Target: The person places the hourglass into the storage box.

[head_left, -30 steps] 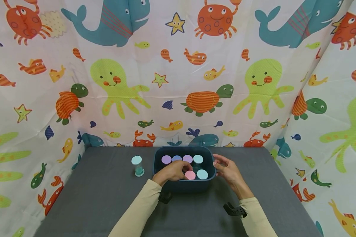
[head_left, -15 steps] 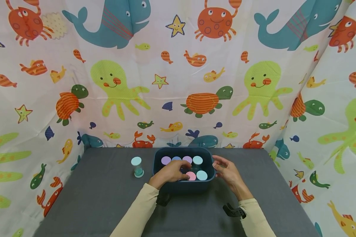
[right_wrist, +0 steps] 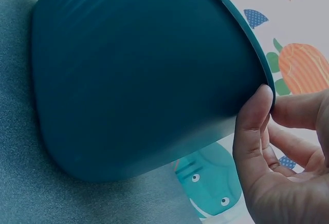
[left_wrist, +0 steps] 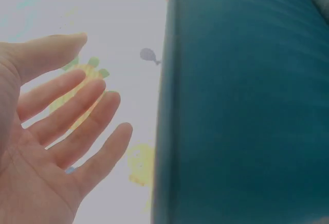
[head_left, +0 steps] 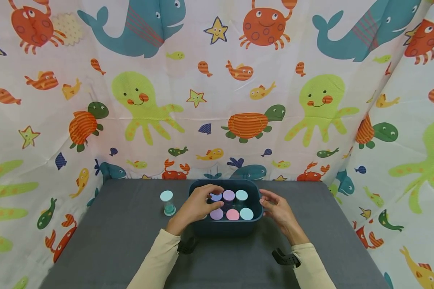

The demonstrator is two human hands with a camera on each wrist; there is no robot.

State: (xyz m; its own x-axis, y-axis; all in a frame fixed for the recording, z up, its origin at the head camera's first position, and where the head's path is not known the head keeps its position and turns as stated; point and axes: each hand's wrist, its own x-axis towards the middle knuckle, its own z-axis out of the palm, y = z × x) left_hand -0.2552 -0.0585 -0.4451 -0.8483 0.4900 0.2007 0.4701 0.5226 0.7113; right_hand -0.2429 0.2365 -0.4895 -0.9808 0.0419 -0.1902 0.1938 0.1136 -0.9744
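Left hand [head_left: 195, 206] lifted off the pink jar [head_left: 232, 214], now spread over the bin [head_left: 224, 228]. New purple jar [head_left: 216, 214] showing. Right hand [head_left: 280, 210] pinches rim.

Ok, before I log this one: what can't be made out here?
- Head view: the left hand covers the left part of the tub, so any jars under it, and what its fingertips touch, are hidden.
- Left wrist view: the tub's wall fills the frame; no jars show.
- Right wrist view: the right hand has its thumb on the rim; the fingers behind are cut off.
- Jar outside the tub: contents too small to tell.
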